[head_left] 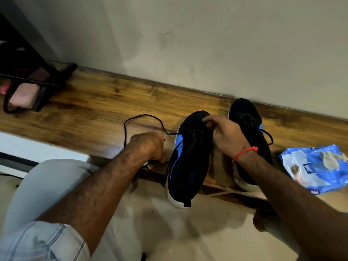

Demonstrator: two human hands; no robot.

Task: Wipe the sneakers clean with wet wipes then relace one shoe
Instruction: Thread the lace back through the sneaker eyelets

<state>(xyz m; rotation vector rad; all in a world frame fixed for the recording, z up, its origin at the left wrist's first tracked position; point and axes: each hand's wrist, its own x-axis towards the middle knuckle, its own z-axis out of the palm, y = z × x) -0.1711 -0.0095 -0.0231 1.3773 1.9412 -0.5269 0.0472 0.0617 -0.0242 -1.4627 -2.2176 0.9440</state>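
A wooden ledge [98, 102] runs along a pale wall. Two sneakers stand on it: one [188, 159] between the hands, the other [246, 117] just beyond the right hand [226, 136], whose fingers pinch at the lace area. The left hand [148, 146], curled, holds one loose lace [131, 119]. One wipes pack [316, 166] lies right of the right hand.

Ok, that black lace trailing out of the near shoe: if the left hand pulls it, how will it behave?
The black lace lies in a loose loop on the wooden shelf, so it is probably limp and will likely drag, not push. It looks thin and light. One end seems threaded into the near shoe, so pulling may tug that shoe.
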